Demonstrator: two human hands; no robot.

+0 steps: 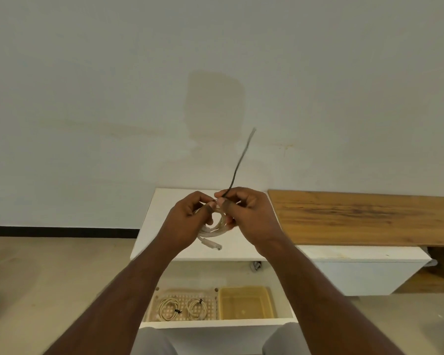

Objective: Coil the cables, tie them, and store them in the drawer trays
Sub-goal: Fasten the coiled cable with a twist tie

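Observation:
A coiled white cable (217,228) hangs between my hands above the white cabinet top (162,213), its plug end dangling at the bottom. My left hand (190,216) grips the coil's left side. My right hand (244,211) pinches a thin black tie (239,166) at the top of the coil; the tie's free end sticks up and is blurred. Below, the open drawer (215,323) holds a perforated tray (183,298) with two tied white coils and an amber tray (245,302) with nothing visible in it.
A wooden board (369,216) lies on a low white unit (364,267) to the right. A white wall is behind, with a black baseboard (59,230) at left. My knees in grey trousers (154,340) are just before the drawer front.

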